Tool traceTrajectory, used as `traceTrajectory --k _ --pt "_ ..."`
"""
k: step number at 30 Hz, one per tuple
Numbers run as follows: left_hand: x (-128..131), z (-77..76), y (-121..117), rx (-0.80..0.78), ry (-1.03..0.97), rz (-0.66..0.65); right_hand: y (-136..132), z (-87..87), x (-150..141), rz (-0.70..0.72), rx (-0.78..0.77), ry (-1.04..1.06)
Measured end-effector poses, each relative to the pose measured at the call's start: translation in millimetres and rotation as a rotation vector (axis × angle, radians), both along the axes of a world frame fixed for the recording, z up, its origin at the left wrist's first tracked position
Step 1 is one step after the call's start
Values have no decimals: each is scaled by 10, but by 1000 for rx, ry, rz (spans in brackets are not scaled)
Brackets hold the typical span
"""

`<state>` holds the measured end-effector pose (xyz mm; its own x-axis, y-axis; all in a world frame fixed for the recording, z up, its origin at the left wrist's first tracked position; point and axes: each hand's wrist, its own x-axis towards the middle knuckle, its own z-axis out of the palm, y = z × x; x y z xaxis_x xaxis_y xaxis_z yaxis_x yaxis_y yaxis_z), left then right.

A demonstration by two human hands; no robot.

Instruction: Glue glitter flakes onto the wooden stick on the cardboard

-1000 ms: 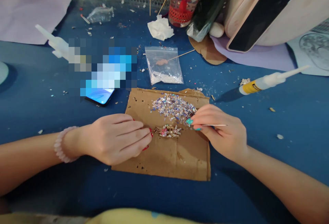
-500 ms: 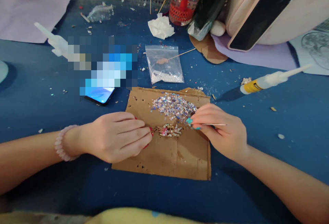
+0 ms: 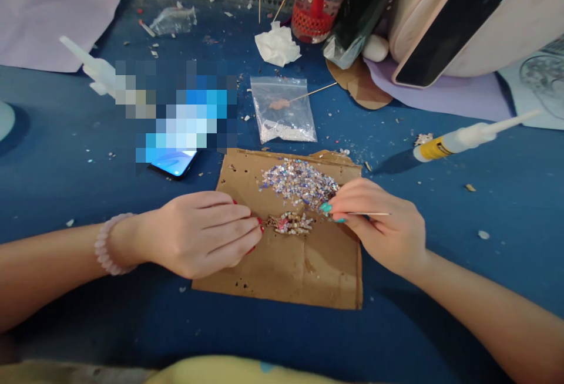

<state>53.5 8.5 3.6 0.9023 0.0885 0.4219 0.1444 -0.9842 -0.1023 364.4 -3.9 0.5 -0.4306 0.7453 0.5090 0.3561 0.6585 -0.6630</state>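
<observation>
A blue tabletop [image 3: 132, 325], littered with small scraps, fills most of my head feed. The biggest thing I have at its middle is a flat piece of corrugated cardboard [image 3: 268, 281], and both hands work over it. My left hand [image 3: 207, 231] reaches in knuckles up, its fingers pressed together; the red nails meet the left end of a gem-studded ornament, but I cannot tell whether the hidden thumb grips it. My right hand [image 3: 381, 219] pinches a thin stick between thumb and fingers, turquoise nails at the lower right edge of the chip pile. Beyond the cardboard's upper left corner lies a phone [image 3: 176, 164], partly pixelated. A glue bottle [image 3: 440, 146] with a yellow label is off to the right. The heap of glittery chips [image 3: 299, 181] is on the cardboard's upper half. The ornament [image 3: 291, 223] sits just below it, between both hands. Slimmest is the stick [image 3: 372, 214].
</observation>
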Motion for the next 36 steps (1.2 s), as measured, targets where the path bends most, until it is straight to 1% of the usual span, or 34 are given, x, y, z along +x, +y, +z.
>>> traceTrajectory --k 8,14,20,36 --pt "-7 -3 -5 -36 -4 -4 3 4 6 -6 -12 6" --pt "-8 -7 2 -18 5 -15 1 0 5 -8 -8 10" --pt "-14 -10 5 -35 5 -5 2 9 5 -14 -17 7" --pt "38 22 39 10 -17 -7 6 -2 9 6 -2 -14"
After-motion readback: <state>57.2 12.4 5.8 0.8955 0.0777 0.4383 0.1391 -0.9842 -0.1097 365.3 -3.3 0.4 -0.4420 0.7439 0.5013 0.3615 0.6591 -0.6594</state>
